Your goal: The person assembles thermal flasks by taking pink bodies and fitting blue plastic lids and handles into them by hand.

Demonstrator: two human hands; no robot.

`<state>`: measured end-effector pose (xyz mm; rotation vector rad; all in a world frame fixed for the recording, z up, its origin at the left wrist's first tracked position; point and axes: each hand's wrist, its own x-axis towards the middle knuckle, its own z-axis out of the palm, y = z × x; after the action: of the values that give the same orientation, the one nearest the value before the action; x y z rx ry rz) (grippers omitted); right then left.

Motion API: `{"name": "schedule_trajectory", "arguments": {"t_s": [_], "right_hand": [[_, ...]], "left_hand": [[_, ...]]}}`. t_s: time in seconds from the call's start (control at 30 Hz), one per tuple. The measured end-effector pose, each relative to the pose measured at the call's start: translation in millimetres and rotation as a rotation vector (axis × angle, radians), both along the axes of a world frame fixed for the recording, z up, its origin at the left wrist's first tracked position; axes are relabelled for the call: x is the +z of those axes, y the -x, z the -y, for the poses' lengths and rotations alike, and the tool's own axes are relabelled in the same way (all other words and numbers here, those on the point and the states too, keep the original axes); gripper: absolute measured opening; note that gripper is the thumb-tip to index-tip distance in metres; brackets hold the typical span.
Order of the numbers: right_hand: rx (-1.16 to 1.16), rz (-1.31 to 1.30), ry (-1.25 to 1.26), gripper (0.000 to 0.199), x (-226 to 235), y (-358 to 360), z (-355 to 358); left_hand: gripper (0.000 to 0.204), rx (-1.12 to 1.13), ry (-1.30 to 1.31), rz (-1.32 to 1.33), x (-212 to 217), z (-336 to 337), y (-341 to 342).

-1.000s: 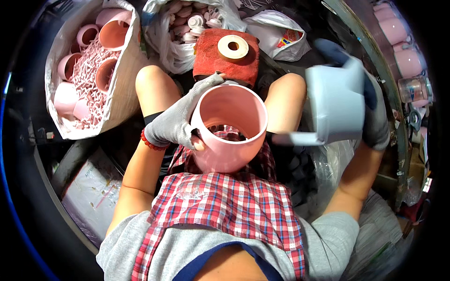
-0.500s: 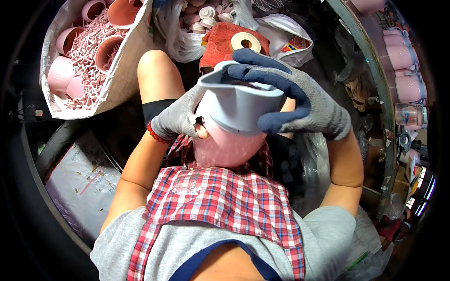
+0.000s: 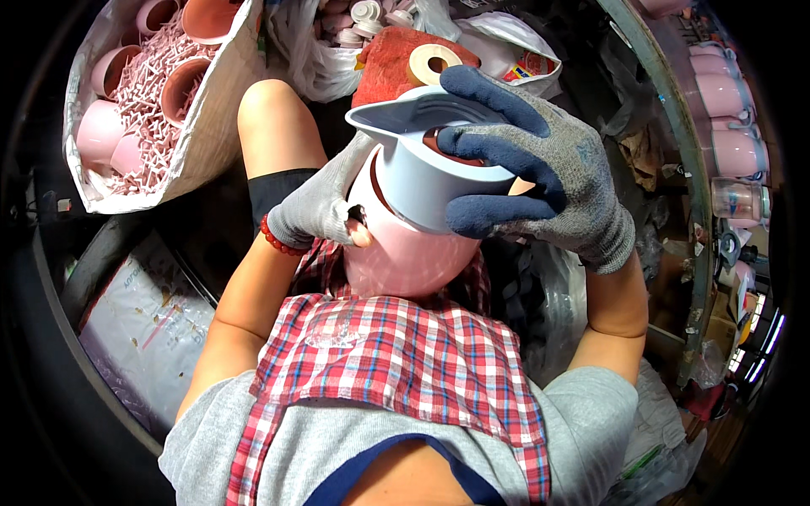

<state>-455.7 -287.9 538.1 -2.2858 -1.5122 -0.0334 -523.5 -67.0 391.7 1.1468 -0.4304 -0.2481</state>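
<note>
A rounded pink jug body (image 3: 407, 263) rests in my lap against the plaid apron. On its mouth sits a light blue spout collar (image 3: 419, 187), tilted, with a dark gap showing along its left edge. My left hand (image 3: 325, 201), in a grey glove with a torn thumb, is closed around the left side of the pink body. My right hand (image 3: 531, 160), in a grey and navy glove, grips the blue collar from the right. Its fingers reach over the rim and into the opening, and its thumb presses the outside.
At the upper left, a white sack (image 3: 198, 160) holds pink cups and many small pink pieces. A red cloth (image 3: 384, 63) with a tape roll (image 3: 434, 64) lies ahead, beside a bag of pale caps (image 3: 367, 13). Finished-looking pink jugs (image 3: 727, 94) line the right, beyond a metal edge (image 3: 675, 110).
The blue collar has tipped, its right side lower, and a gap has opened between it and the pink body on the left. My right fingers have shifted into the collar's opening.
</note>
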Motion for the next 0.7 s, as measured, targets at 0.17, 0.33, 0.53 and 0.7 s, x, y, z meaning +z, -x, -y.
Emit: {"name": "schedule_trajectory", "arguments": {"t_s": [0.17, 0.33, 0.53, 0.7], "right_hand": [[0.046, 0.045, 0.002, 0.056, -5, -1, -1], [0.115, 0.096, -0.09, 0.055, -16, -7, 3], [0.178, 0.135, -0.134, 0.053, -27, -10, 2], [0.196, 0.131, -0.151, 0.053, -34, -13, 2]], "left_hand": [[0.128, -0.079, -0.046, 0.017, 3, -1, -1], [0.128, -0.086, -0.006, -0.057, 0, 4, 2], [0.124, -0.129, 0.024, 0.001, -12, 4, -5], [0.118, -0.123, 0.288, -0.012, -33, 26, -1]]}}
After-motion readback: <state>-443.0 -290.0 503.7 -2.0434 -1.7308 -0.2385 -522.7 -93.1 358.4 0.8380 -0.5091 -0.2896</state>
